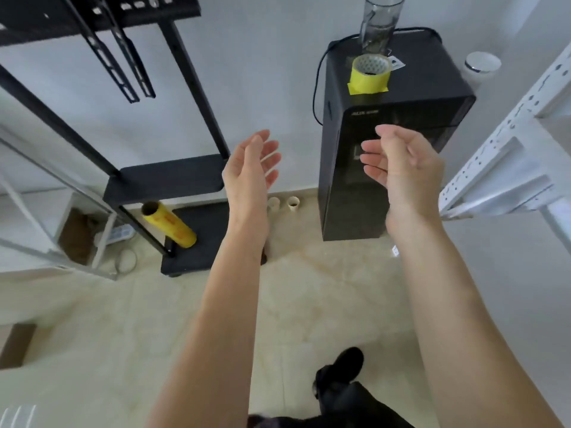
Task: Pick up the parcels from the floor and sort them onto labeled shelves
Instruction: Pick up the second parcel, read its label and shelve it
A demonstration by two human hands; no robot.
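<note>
Both my arms reach forward over the beige tiled floor [309, 304]. My left hand [247, 168] is raised with the palm facing right and the fingers spread, holding nothing. My right hand [401, 162] faces it, palm left, fingers loosely curled and apart, also holding nothing. The two hands are about a hand's width apart. A white metal shelf frame [506, 156] stands at the right edge, just beyond my right hand. I see no parcel on the floor in this view.
A tall black box-shaped appliance [395, 125] stands behind my right hand, with a yellow tape roll [369, 74] and a clear glass [380, 23] on top. A black stand [167, 177] with a yellow film roll [168, 225] is at left. My black shoe [340, 369] is below.
</note>
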